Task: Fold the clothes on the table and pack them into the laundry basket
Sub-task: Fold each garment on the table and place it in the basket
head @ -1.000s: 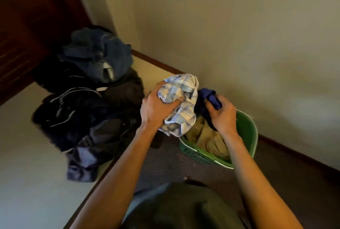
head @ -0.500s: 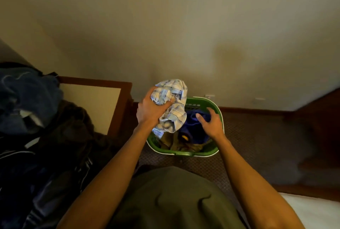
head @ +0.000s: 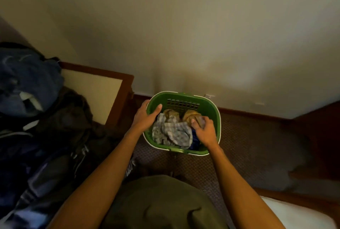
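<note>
From my feed the green laundry basket sits on the brown carpet against the wall, just past frame centre toward 1 o'clock. Inside it I see the plaid shirt crumpled across the middle, a tan garment bunched at the basket's 12 o'clock side, and a strip of blue fabric at its 5 o'clock edge. My left hand rests at the basket's 9 o'clock rim, fingers spread loosely and gripping nothing, thumb reaching inward just above the plaid shirt. My right hand is down inside at the 3 o'clock side, fingers curled over the cloth; I cannot tell whether they actually pinch any. At 9 o'clock of the frame, a heap of dark clothes covers the table.
</note>
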The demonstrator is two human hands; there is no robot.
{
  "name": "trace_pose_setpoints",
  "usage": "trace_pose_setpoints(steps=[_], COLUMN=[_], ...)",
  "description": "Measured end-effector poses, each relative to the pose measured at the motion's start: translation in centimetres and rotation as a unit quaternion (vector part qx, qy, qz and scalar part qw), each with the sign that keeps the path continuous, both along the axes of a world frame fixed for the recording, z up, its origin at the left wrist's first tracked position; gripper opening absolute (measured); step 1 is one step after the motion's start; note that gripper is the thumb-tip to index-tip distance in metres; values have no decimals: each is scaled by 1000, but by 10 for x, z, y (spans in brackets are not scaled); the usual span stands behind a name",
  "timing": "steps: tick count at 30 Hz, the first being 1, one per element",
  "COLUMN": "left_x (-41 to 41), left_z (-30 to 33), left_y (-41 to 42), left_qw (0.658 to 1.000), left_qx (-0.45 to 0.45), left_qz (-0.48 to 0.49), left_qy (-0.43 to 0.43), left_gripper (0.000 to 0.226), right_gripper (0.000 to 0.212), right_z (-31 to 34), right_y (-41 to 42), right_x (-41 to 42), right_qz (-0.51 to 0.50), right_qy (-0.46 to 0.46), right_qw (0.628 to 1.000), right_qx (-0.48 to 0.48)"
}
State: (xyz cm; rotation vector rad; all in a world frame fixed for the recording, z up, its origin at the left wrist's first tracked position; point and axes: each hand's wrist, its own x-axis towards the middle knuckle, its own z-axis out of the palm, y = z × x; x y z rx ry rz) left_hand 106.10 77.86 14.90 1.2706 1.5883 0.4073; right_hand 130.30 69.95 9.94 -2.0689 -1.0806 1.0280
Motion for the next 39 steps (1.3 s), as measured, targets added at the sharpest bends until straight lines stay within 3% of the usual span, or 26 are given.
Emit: trace_pose_setpoints(steps=[2, 5, 9, 14, 17, 20, 23, 29, 32, 35, 39], left_x=[-21, -56, -107, -180, -227, -284, -320, -383, -406, -421, -430], left_z=[0, 5, 17, 20, 13, -13, -48, -52, -49, -49, -50], left_y=[-15, -43, -84, -124, -144, -175, -215, -260, -285, -309, -327], left_qw=[999, 994, 978, 946, 933, 928, 936, 922, 910, 904, 913], left_qx=[-19, -14, 45, 138, 125, 14, -32, 22, 22, 0, -37], left_qz=[34, 110, 202, 270, 263, 193, 172, 235, 302, 356, 354], left_qy=[9, 2, 16, 112, 212, 320, 306, 306, 283, 236, 201], left_gripper=[81, 79, 63, 44, 58, 92, 101, 67, 63, 56, 76], right_gripper=[39, 45, 45, 48, 52, 58, 65, 82, 54, 34, 55], right_z=[-4, -15, 1, 20, 31, 34, 36, 28, 16, 24, 54], right_y=[8, 20, 32, 34, 32, 22, 3, -32, -52, -63, -49], right_x=[-18, -57, -130, -224, -276, -334, -384, -455, -479, -499, -535], right_qz=[43, 122, 222, 336, 390, 424, 462, 541, 577, 533, 424], right_qy=[-4, -9, 12, 20, 34, 30, 12, -66, -148, -164, -136], right_qw=[999, 992, 975, 941, 920, 905, 886, 839, 803, 828, 894], right_qx=[-1, -1, 6, 24, 22, 23, 26, -11, -34, -63, 43])
